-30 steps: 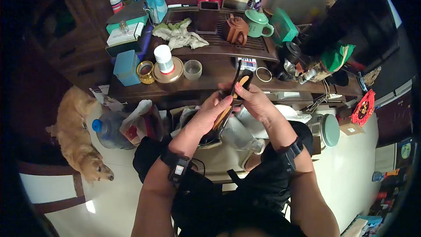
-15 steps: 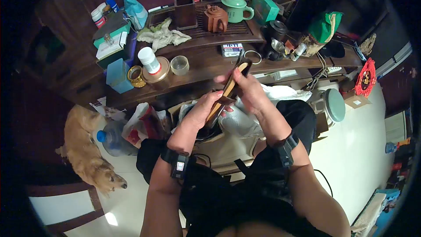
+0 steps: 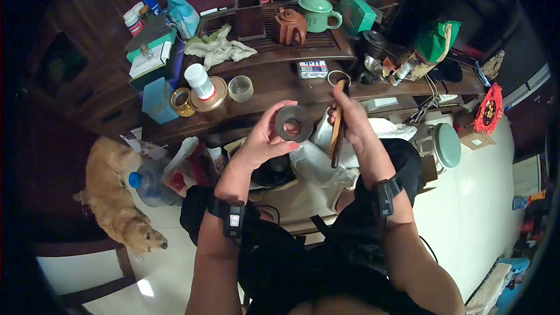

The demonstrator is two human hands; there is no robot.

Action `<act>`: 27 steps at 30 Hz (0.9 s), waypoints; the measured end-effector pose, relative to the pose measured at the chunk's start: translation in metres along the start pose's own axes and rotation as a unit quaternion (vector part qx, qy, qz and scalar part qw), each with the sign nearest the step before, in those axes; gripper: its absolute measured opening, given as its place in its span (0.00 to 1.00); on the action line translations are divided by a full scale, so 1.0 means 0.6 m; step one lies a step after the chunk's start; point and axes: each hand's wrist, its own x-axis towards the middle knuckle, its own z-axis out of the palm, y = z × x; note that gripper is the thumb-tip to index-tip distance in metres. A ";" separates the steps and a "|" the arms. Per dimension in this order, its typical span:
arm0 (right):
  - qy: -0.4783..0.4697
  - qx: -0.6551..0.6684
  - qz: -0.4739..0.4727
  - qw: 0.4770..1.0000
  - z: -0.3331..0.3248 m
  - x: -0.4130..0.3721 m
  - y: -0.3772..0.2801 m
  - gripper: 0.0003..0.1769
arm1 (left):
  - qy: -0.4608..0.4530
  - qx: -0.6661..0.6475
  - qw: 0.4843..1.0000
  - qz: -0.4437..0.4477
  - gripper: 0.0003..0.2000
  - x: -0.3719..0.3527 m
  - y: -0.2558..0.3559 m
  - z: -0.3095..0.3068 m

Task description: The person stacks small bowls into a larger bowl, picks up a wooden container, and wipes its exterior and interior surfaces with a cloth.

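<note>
Just above the middle of the frame, the left hand point(image 3: 262, 142) holds a dark ring point(image 3: 293, 123) up on edge, its flat face and centre hole turned to the camera. The fingers point(image 3: 273, 118) curl round its left rim and the thumb presses in from below, so the ring sits at the fingertips, clear of the palm. Just to its right, apart from it, the right hand point(image 3: 354, 123) is closed round a slender wooden tool point(image 3: 336, 134) held nearly upright; its top end pokes out above the fingers and its lower end hangs below the palm. Beyond both hands, towards the top of the frame, the dark bench point(image 3: 274, 90) carries a white bottle point(image 3: 198, 80), a glass cup point(image 3: 240, 88) and a brown teapot point(image 3: 290, 25).
</note>
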 end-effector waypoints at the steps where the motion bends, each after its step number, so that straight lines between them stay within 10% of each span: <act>1: 0.004 -0.027 0.034 0.999 0.008 0.006 0.010 0.24 | 0.009 0.010 1.000 -0.008 0.38 0.000 0.002 -0.002; 9: -0.058 -0.250 0.003 0.967 0.126 0.101 0.051 0.26 | 0.018 0.020 0.999 -0.017 0.34 -0.004 -0.003 -0.017; 15: 0.036 -0.716 -0.162 0.678 0.164 0.211 0.082 0.38 | 0.036 0.006 0.999 -0.033 0.33 -0.010 0.018 -0.029; 19: 0.124 -0.672 -0.097 0.723 0.180 0.269 0.105 0.26 | 0.025 0.009 0.999 -0.019 0.31 -0.008 0.014 -0.031; 23: 0.093 -0.848 -0.148 0.501 0.188 0.267 0.103 0.26 | 0.032 0.009 0.999 -0.006 0.34 -0.003 0.016 -0.028; 27: 0.084 -0.857 -0.138 0.489 0.206 0.232 0.081 0.34 | 0.059 0.008 0.998 -0.006 0.31 -0.005 0.026 -0.037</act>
